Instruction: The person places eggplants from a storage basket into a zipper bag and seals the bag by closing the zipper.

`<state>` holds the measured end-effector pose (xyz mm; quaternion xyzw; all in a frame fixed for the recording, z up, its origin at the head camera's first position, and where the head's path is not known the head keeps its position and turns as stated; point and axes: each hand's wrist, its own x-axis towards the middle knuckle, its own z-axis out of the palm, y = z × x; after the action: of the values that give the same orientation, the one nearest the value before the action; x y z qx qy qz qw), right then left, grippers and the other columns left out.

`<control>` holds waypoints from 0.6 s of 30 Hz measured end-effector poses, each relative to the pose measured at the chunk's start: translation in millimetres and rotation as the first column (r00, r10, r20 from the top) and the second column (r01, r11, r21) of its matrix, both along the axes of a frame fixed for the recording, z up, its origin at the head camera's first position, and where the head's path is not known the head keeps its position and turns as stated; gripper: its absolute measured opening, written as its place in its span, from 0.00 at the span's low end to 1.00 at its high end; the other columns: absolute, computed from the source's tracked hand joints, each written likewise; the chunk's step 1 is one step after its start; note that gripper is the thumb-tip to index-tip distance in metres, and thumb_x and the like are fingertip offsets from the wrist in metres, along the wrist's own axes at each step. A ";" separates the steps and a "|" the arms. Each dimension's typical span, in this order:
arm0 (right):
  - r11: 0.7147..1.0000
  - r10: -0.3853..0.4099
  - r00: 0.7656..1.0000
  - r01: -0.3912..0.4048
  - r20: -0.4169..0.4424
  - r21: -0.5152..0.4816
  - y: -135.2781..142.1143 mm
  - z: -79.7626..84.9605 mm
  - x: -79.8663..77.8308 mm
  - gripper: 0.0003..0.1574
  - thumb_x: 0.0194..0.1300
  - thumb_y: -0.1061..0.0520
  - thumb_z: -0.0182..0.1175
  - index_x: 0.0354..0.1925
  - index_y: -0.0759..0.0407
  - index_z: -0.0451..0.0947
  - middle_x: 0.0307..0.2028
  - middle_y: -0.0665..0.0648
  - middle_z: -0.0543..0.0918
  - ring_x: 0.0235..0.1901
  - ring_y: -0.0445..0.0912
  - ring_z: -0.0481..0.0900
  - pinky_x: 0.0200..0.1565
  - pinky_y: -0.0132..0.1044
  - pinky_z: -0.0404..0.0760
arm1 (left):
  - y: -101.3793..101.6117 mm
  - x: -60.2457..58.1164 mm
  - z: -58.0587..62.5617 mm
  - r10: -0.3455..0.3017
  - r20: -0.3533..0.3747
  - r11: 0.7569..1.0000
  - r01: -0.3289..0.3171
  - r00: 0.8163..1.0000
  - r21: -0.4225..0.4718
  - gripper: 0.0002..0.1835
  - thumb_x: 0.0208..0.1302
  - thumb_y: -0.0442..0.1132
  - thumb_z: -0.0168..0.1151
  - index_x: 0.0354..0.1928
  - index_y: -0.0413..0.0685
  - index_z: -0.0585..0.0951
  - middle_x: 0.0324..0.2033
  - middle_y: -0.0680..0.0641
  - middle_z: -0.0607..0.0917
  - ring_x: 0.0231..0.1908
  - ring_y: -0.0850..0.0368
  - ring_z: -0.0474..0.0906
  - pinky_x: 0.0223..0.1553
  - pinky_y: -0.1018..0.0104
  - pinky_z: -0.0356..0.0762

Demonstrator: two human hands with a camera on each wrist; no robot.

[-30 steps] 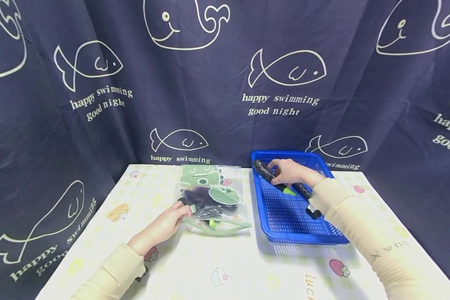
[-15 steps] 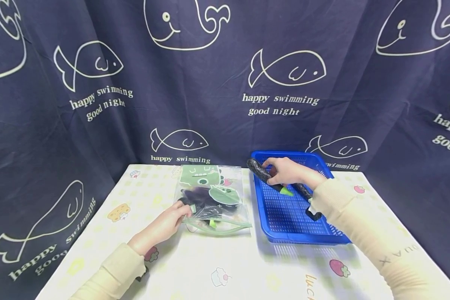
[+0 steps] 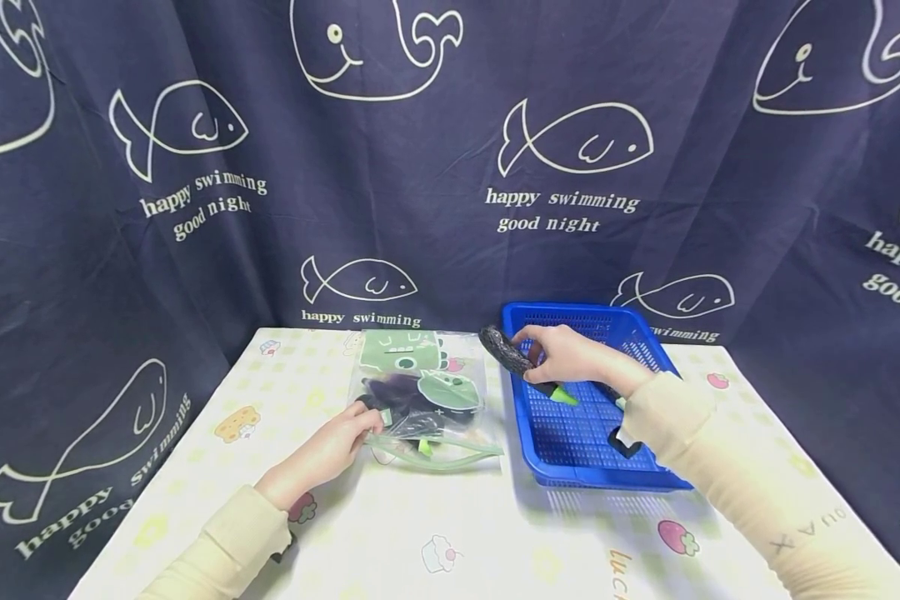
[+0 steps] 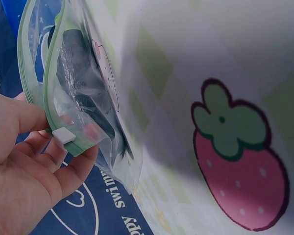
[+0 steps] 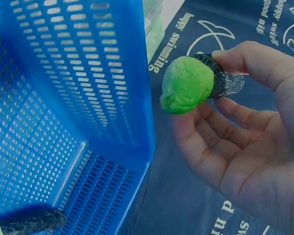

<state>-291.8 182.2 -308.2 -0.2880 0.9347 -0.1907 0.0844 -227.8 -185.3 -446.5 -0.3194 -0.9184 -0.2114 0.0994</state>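
Note:
In the head view my right hand [image 3: 566, 354] holds a long dark eggplant [image 3: 504, 348] with a bright green cap, tilted over the left rim of the blue basket [image 3: 528, 450]. The right wrist view shows its green end [image 5: 186, 83] toward the camera, thumb and fingers around the dark body. My left hand [image 3: 348, 433] pinches the green zip edge of a clear zip bag [image 3: 435, 454] near its white slider [image 4: 63, 135]. The bag's mouth gapes in the left wrist view, and a film-wrapped dark eggplant [image 4: 76, 63] lies inside.
Another dark eggplant [image 5: 34, 219] lies in the basket, mostly behind my right hand and sleeve in the head view. The bag lies left of the basket on a patterned tablecloth [image 3: 495, 542]. A navy curtain [image 3: 450, 208] hangs behind the table.
My right hand has moved left with the eggplant, from over the basket to its left rim, and the eggplant's far end now sticks out past it. My left hand stays at the bag.

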 end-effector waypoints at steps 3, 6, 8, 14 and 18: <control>1.000 0.003 1.000 -0.002 0.013 -0.012 -2.1 0.3 4.7 0.32 0.51 0.57 0.65 0.56 0.62 0.70 0.31 0.54 0.82 0.26 0.41 0.78 0.31 0.33 0.79 | -0.3 0.2 0.3 -0.001 0.000 1.000 0.001 1.000 0.000 0.13 0.60 0.24 0.56 0.35 0.54 0.72 0.31 0.57 0.69 0.33 0.63 0.69 0.36 0.69 0.75; 1.000 0.000 1.000 0.000 0.022 -0.020 -3.5 0.2 7.5 0.32 0.51 0.57 0.65 0.56 0.61 0.71 0.32 0.54 0.82 0.25 0.41 0.78 0.30 0.33 0.79 | 0.2 0.1 1.1 0.005 0.010 1.000 -0.005 1.000 0.001 0.13 0.61 0.24 0.55 0.36 0.54 0.73 0.32 0.57 0.70 0.34 0.64 0.69 0.37 0.69 0.76; 1.000 0.003 1.000 -0.002 0.025 -0.023 -4.2 0.0 9.1 0.32 0.51 0.58 0.65 0.56 0.61 0.71 0.32 0.54 0.82 0.25 0.41 0.78 0.29 0.33 0.78 | 0.4 0.1 1.8 0.010 0.019 1.000 -0.010 1.000 0.004 0.13 0.61 0.24 0.55 0.37 0.53 0.74 0.32 0.57 0.71 0.34 0.63 0.70 0.37 0.68 0.77; 0.999 -0.005 0.999 0.006 0.039 -0.035 -5.8 -1.3 12.8 0.33 0.51 0.57 0.65 0.56 0.61 0.70 0.32 0.54 0.82 0.25 0.40 0.79 0.29 0.32 0.79 | 1.4 -0.3 2.9 0.026 0.037 1.000 -0.025 0.999 -0.008 0.14 0.60 0.23 0.56 0.38 0.53 0.75 0.33 0.54 0.73 0.34 0.63 0.71 0.38 0.68 0.77; 0.999 0.000 0.999 0.002 0.040 -0.050 -7.5 -1.3 17.0 0.33 0.51 0.57 0.65 0.57 0.61 0.70 0.33 0.54 0.82 0.26 0.40 0.80 0.29 0.32 0.80 | 1.9 0.0 4.1 0.027 0.037 1.000 -0.027 0.999 -0.010 0.14 0.60 0.23 0.56 0.37 0.53 0.75 0.33 0.54 0.73 0.34 0.63 0.71 0.38 0.68 0.77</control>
<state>-274.7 174.6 -309.5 -0.2857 0.9278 -0.2200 0.0955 -227.9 -183.4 -442.3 -0.3034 -0.9254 -0.2114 0.0836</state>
